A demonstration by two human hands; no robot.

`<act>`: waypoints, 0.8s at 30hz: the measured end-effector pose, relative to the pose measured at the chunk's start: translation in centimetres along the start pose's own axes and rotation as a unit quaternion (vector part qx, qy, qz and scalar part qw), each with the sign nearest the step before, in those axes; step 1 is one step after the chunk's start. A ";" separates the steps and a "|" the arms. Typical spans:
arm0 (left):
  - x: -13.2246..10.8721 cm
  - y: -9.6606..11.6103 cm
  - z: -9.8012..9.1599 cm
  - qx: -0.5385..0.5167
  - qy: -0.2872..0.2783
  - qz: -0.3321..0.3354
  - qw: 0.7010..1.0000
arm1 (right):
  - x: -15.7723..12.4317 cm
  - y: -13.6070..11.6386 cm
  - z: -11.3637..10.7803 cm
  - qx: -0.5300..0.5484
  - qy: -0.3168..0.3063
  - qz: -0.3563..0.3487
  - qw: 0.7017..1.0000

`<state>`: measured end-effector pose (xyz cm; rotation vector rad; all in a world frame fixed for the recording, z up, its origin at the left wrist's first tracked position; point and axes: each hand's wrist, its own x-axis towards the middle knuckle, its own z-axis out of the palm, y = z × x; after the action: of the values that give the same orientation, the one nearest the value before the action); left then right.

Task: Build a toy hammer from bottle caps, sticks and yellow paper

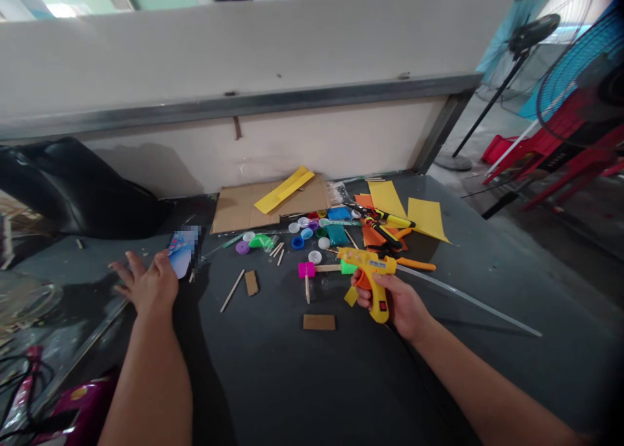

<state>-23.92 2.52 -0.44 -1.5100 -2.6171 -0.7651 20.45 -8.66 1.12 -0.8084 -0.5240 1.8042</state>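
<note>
Light: fairly bright, even daylight; white glare from the window (63,9) far beyond the left fingers (127,264). Shadow: soft, dark, beside the left forearm (146,394) on the grey tabletop (253,374). Distortion: wide-angle bowing toward the edges. Blur: pixelated patch on the phone (182,251) touching the left fingers.

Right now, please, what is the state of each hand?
Left hand: open, fingers spread, beside a smartphone.
Right hand: closed, holding a yellow hot glue gun.
</note>
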 end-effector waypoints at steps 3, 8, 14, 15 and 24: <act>0.1 0.2 0.0 0.017 -0.017 -0.011 1.000 | 0.0 -0.1 0.0 -0.001 -0.004 0.005 1.000; -0.6 0.9 -0.7 -0.017 0.034 -0.012 0.999 | 0.0 -0.1 0.0 -0.001 -0.001 0.004 1.000; -1.3 1.2 -1.0 -0.055 0.133 -0.017 0.989 | 0.0 0.1 0.0 0.000 0.009 -0.003 1.000; -1.2 1.1 -1.0 -0.057 0.146 -0.016 0.988 | 0.1 0.1 0.0 0.000 0.008 -0.003 1.000; -3.8 7.4 -0.9 -0.106 0.182 0.199 0.957 | 0.2 0.4 -0.3 -0.003 0.001 -0.002 1.000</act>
<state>-16.00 2.15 2.33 -1.6760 -1.9380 -1.1685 20.33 -8.60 0.60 -0.8127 -0.5300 1.7985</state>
